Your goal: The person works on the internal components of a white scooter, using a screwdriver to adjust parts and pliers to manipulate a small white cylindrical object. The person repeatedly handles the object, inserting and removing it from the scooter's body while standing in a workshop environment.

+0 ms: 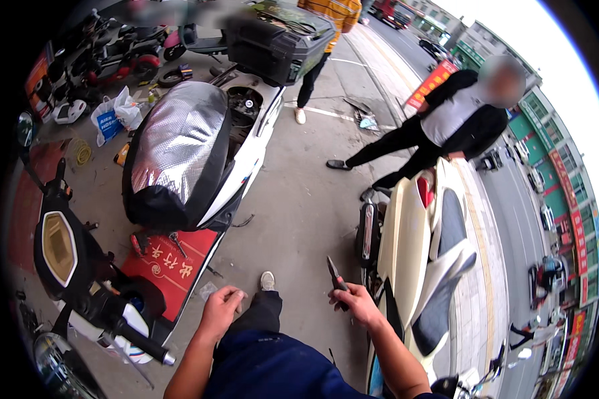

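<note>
My right hand (359, 304) is wrapped round a pair of pliers (333, 269) with red and black handles, their pointed jaws facing up and away. To the left, my left hand (221, 308) is closed, thumb against curled fingers; anything in it is too small or hidden to name. It hovers beside the white scooter (249, 163), whose silver-covered seat (180, 130) is tipped up, showing the open compartment beneath. A red mat (170, 269) covers that scooter's footboard, with a small metal tool (178, 245) and a red-and-black item (138, 243) on it.
A cream scooter (399, 246) stands close on my right, a person in a dark jacket (459, 113) behind it. Another person in a yellow top (333, 20) stands farther off. Handlebars (130, 332) jut toward my left forearm. Plastic bags (116, 116) and a tyre (171, 78) lie at far left.
</note>
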Demonstrator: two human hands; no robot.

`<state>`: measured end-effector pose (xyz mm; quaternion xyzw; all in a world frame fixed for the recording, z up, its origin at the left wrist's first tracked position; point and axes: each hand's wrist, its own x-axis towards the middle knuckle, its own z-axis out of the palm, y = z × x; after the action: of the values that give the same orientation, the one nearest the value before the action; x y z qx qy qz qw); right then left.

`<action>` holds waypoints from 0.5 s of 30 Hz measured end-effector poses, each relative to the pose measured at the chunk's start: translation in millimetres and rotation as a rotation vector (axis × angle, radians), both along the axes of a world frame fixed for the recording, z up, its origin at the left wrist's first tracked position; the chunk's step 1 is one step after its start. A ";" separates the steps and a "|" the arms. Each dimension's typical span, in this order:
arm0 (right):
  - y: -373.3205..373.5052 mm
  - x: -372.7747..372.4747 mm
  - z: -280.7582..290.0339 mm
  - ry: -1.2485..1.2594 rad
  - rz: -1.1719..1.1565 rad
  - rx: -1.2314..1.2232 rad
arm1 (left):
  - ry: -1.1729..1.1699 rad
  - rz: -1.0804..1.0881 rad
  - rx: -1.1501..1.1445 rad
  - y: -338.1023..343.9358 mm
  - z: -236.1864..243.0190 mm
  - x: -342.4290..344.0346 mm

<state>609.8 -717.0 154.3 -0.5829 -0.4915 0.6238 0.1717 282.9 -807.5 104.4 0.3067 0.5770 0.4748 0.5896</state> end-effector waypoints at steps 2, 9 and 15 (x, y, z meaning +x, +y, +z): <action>74.6 -12.3 18.2 0.013 0.075 -0.016 | 0.001 0.091 -0.036 46.1 -14.5 1.8; 235.5 -29.0 14.9 0.324 -0.063 -0.262 | 0.180 0.224 0.008 246.0 -5.5 -7.5; 382.1 -91.7 12.1 0.352 0.059 -0.380 | 0.483 0.346 0.080 418.3 6.4 -57.4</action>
<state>518.1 -334.9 166.4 -0.4725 -0.3450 0.8015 0.1239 225.5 -389.2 110.9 0.3311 0.7251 0.5038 0.3329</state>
